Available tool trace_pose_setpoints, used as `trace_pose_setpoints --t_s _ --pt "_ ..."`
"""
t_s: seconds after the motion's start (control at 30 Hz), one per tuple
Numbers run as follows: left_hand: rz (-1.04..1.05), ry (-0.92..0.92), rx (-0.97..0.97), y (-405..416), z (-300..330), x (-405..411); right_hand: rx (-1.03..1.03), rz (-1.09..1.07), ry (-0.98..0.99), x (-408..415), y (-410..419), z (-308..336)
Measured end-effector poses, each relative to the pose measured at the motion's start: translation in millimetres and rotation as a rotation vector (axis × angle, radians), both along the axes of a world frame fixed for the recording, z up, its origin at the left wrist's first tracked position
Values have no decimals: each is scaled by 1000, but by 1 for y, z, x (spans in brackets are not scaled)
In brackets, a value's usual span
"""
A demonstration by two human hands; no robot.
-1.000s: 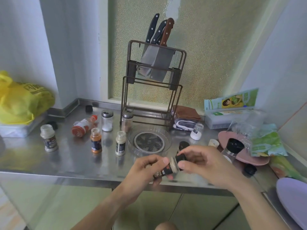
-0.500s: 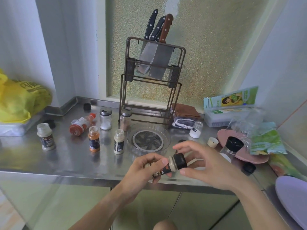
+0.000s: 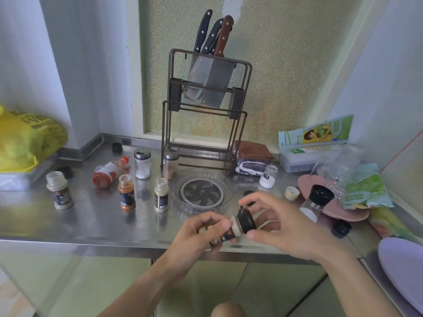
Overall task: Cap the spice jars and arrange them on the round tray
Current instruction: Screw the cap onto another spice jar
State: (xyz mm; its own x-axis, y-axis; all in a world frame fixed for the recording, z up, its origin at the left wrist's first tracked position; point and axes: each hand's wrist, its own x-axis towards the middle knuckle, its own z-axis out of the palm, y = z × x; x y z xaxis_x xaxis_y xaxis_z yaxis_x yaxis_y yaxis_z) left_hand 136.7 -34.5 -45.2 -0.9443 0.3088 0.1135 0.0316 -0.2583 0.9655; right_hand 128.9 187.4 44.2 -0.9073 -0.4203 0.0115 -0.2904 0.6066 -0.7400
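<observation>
The left hand wraps a spice jar, hiding most of its label; the right hand pinches its black cap. Seating unclear.

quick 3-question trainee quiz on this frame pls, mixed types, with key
1. True or false: the round tray already holds a spice jar.
2. Which hand grips the body of the jar being capped? A) left hand B) right hand
3. Fill in: the orange-spice jar stands on the counter with its top ____.

Key: 1 false, the tray is empty. 2 A; the right hand's fingers are at the black cap. 3 uncapped.
</observation>
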Motion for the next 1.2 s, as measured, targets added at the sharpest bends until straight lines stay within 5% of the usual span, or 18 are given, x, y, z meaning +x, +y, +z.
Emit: trace_pose_setpoints --t_s 0.17,0.43,0.63,0.77,0.93,1.2 --pt "-6 -2 23 3 0 -1 22 -44 9 -1 2 -2" --pt "-23 -74 98 22 -16 -1 -171 -111 24 4 13 -20" --pt "90 -98 176 60 -28 -6 -409 -361 -9 16 12 -53" --pt "137 -73 11 85 -35 -11 -382 -505 -36 11 18 -76" --pt "246 58 -445 94 -40 -17 -301 -760 174 -25 34 -85" --pt "307 65 -577 96 -34 -22 -145 -781 239 -78 26 -111"
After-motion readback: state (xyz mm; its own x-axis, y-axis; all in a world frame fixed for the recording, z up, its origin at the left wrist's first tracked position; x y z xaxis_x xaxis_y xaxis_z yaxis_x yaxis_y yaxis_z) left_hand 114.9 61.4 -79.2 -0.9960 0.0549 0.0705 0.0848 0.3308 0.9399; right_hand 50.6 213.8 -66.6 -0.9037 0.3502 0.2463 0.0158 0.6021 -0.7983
